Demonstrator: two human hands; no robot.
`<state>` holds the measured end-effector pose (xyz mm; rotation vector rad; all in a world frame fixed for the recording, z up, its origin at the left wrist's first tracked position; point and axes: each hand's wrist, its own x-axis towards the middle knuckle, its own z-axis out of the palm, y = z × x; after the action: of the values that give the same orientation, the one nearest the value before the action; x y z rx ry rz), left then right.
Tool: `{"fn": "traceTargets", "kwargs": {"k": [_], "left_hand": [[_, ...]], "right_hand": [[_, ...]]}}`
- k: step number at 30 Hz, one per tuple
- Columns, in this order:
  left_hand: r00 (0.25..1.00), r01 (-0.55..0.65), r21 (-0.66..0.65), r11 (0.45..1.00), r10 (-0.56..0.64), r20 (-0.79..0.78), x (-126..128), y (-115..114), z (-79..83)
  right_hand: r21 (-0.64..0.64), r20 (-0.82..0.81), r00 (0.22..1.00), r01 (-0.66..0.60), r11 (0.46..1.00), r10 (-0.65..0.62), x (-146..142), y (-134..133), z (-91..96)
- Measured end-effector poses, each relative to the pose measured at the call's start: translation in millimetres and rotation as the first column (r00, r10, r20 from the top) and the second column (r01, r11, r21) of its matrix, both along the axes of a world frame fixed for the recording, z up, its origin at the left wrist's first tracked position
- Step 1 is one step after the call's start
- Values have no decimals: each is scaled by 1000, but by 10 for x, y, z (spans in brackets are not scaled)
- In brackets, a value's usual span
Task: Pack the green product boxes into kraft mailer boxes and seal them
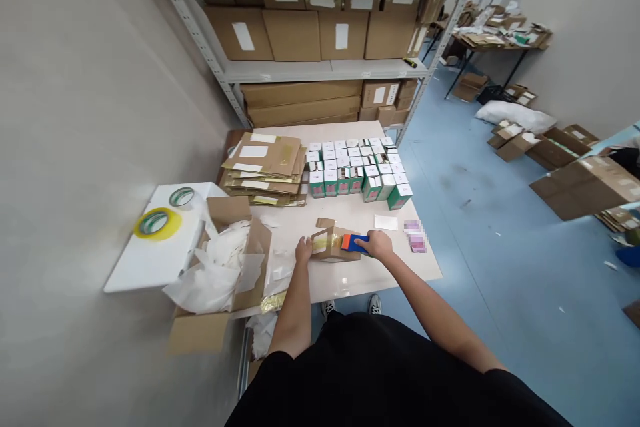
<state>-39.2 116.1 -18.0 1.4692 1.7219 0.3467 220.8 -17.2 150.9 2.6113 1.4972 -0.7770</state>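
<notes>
A small cardboard box [327, 247] with shiny clear tape across its top lies near the front of the table. At its left end is my left hand [303, 250], its fingers closed against the side and edge of the box. My right hand [380, 245] is wrapped round a blue hand tool with a wide orange end [354, 243]; its exact kind is hard to make out. The orange end meets the right part of the box top. Just behind the box is a small brown cardboard piece [325, 222]. A white slip [385, 222] lies beyond my right hand.
Rows of green-and-white cartons [350, 167] and a stack of flattened cardboard [265, 167] stand at the table's back. Left is an open box of white packing paper [230, 253], beside tape rolls [157, 223]. Pinkish items [416, 237] lie right; a loaded shelf [320, 70] stands behind.
</notes>
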Motion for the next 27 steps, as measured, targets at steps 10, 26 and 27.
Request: {"fn": "traceTargets", "kwargs": {"k": [10, 26, 27], "left_hand": [[950, -11, -81, 997, 35, 310, -29, -59, 304], [950, -49, -59, 997, 65, 307, 878, -563, 326], [951, -44, -60, 997, 60, 304, 874, -565, 328]], "right_hand": [[6, -17, 987, -162, 987, 162, -768, 656, 69], [-65, 59, 993, -96, 993, 99, 509, 325, 98], [-63, 65, 994, -87, 994, 91, 586, 288, 90]]}}
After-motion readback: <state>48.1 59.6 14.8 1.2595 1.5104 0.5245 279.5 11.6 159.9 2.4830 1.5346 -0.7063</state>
